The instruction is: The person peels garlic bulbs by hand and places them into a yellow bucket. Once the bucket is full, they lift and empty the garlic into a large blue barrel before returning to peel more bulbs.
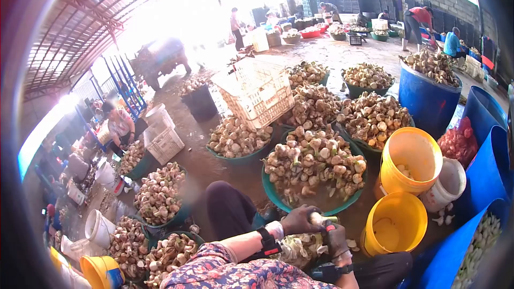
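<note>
My left hand (pixel 301 220), in a dark glove, is closed around a pale garlic bulb (pixel 318 218) whose light green stalk end points right. Close beside it, my right hand (pixel 337 241), also gloved, is curled shut near the bulb. A small reddish bit shows at its fingers, but what it grips cannot be made out. Beneath both hands lies a heap of pale, leafy peelings (pixel 300 249). Just ahead stands a green tub (pixel 266 182) piled with brownish, untrimmed garlic bulbs (pixel 316 163).
Two yellow buckets (pixel 393 222) and a white bucket (pixel 448 182) stand at my right, beside blue bins (pixel 444 265). A cream plastic crate (pixel 262 96) rests among more bulb-filled tubs. Other people work farther off, including a seated person (pixel 122 126) at left.
</note>
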Demonstrator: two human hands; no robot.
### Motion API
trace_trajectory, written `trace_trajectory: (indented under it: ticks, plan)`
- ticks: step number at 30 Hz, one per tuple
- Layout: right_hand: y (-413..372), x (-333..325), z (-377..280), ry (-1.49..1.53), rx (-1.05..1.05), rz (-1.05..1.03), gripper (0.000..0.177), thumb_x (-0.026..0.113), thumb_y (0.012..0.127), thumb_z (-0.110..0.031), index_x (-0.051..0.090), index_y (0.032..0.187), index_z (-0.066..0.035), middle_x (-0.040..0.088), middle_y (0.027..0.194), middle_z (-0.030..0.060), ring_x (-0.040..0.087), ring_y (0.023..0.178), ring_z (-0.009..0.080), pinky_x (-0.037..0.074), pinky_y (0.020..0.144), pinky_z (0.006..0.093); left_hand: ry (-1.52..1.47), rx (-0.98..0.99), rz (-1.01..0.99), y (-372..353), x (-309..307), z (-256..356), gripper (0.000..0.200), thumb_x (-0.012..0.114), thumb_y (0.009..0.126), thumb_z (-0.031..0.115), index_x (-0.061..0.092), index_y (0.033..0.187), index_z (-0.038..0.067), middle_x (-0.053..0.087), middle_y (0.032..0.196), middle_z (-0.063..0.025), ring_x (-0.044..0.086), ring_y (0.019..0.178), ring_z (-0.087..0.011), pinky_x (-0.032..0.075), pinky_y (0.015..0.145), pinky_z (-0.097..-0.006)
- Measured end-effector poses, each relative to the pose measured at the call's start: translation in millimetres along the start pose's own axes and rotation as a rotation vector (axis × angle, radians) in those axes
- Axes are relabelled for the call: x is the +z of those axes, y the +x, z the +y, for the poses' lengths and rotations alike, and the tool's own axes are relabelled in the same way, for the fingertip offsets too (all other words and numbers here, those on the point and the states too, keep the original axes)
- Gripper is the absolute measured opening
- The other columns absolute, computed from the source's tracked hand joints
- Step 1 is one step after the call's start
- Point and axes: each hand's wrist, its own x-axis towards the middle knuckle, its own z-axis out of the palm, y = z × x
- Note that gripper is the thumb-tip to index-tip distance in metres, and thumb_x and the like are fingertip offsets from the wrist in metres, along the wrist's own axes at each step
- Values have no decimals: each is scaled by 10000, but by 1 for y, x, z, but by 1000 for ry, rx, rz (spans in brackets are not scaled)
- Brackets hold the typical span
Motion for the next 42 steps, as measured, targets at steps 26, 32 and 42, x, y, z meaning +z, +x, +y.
trace_trajectory:
  ticks: [26,32,42]
  plan:
    - [18,-5,8,444,407,-171,583,402,855,-628,564,1087,-117,613,842,61,594,696,185,522,628,363,-537,-43,-80,19,37,-38,770,735,734,334,369,1344,37,540,1215,-146,524,1101,-236,405,951,-358]
    - [35,-6,46,20,110,-52,280,525,898,-351,599,989,-96,556,720,-16,509,546,81,406,445,225,-148,-132,-289,13,43,-66,275,655,799,236,628,1003,53,656,933,-123,622,847,-219,476,757,-372]
    - [11,6,-9,-529,-674,-67,460,592,763,-67,516,1217,-66,530,1197,123,477,1133,266,363,973,322,-1473,-406,-172,24,32,-70,347,545,913,253,533,1155,5,602,1050,-71,590,923,-140,494,787,-264]
